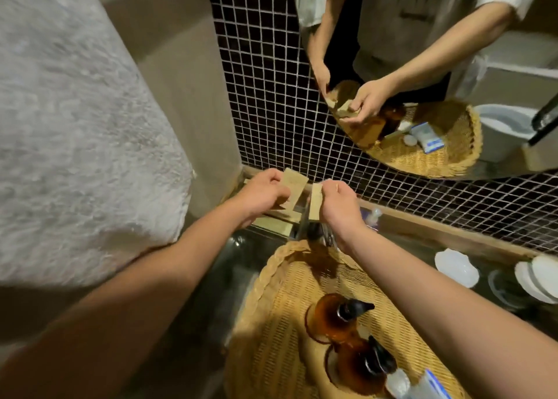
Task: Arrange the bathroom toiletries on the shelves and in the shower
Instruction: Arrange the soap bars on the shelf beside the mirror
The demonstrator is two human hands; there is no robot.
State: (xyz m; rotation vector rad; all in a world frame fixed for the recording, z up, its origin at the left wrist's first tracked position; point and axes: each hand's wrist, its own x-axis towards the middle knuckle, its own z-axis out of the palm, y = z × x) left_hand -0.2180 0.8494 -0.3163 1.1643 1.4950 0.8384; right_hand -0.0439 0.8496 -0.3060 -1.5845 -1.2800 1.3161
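left hand [262,194] grips tan packet [294,184], right hand [337,201] pinches 2nd tan packet [315,201], both at far ledge. woven basket [271,332] near, w/ amber bottles [330,315].

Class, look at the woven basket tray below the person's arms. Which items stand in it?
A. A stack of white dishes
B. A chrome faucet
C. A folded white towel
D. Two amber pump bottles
D: two amber pump bottles with dark pump heads stand in the woven basket tray; the white dishes sit outside it on the counter.
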